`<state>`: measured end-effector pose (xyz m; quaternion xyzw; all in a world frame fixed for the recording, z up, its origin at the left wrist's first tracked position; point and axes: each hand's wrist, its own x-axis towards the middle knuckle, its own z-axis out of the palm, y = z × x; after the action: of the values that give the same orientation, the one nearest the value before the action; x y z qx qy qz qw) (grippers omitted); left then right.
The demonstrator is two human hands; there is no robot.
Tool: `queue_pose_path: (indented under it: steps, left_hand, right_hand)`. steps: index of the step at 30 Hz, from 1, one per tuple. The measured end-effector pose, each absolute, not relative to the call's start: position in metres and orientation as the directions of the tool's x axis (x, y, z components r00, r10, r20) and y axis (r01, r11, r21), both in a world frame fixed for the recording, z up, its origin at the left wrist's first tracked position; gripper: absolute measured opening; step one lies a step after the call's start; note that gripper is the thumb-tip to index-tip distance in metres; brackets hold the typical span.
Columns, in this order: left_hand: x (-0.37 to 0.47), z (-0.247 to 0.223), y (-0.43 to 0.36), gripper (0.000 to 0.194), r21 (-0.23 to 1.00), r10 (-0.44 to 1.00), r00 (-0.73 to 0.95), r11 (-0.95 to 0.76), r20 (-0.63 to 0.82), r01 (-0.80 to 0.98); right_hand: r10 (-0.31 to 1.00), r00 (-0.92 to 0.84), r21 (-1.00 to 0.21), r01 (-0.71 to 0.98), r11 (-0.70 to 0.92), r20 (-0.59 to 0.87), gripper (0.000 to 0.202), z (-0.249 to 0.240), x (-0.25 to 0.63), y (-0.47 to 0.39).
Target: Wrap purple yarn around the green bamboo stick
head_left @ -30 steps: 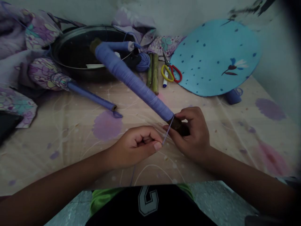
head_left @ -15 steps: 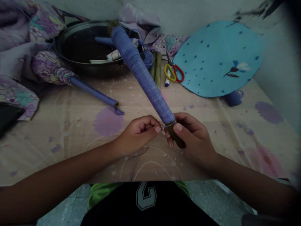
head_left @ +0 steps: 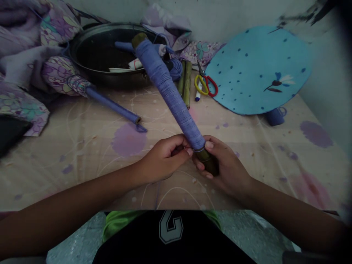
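A bamboo stick (head_left: 171, 93) wrapped closely in purple yarn slants from the upper left down to my hands, above the table. Around its bare greenish lower end my right hand (head_left: 227, 161) is closed, the thumb near the last turns of yarn. At the stick's left side, my left hand (head_left: 172, 154) pinches the yarn (head_left: 157, 194), thumb against finger, close to where the wrapping ends. Part of the yarn hangs below my left hand towards the table edge. The fingertips behind the stick are hidden.
A dark basin (head_left: 107, 77) with tubes and yarn stands at the back. A purple-wrapped tube (head_left: 114, 104) pokes from flowered cloth (head_left: 59, 75) at left. Scissors (head_left: 205, 85), a marker (head_left: 198, 91), bamboo pieces (head_left: 187, 84) and a blue oval board (head_left: 255, 73) lie behind the stick.
The yarn strand that stretched from my left hand to the stick is now drawn in against it. My right fingers have closed further around the bare end. The view has shifted slightly.
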<state>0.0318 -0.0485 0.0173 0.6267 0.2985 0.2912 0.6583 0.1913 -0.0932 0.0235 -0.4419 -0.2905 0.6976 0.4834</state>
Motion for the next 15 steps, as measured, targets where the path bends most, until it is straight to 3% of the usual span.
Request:
queue_pose_path:
  steps: [6, 12, 15]
  left_hand:
    - [0.0329, 0.0152, -0.0465, 0.01, 0.998, 0.807, 0.588, 0.061, -0.049, -0.001]
    - [0.0356, 0.0189, -0.0485, 0.021, 0.942, 0.726, 0.662, 0.322, -0.186, -0.088]
    - [0.0377, 0.0174, -0.0471, 0.031, 0.935, 0.727, 0.657, 0.342, -0.201, -0.093]
  right_hand:
    - [0.927, -0.098, -0.822, -0.436, -0.367, -0.362, 0.024, 0.0217, 0.1897, -0.0917]
    - [0.941, -0.014, -0.848, -0.43, -0.311, -0.338, 0.027, 0.0194, 0.1891, -0.0901]
    - [0.932, -0.015, -0.832, -0.447, -0.33, -0.362, 0.025, 0.0202, 0.1879, -0.091]
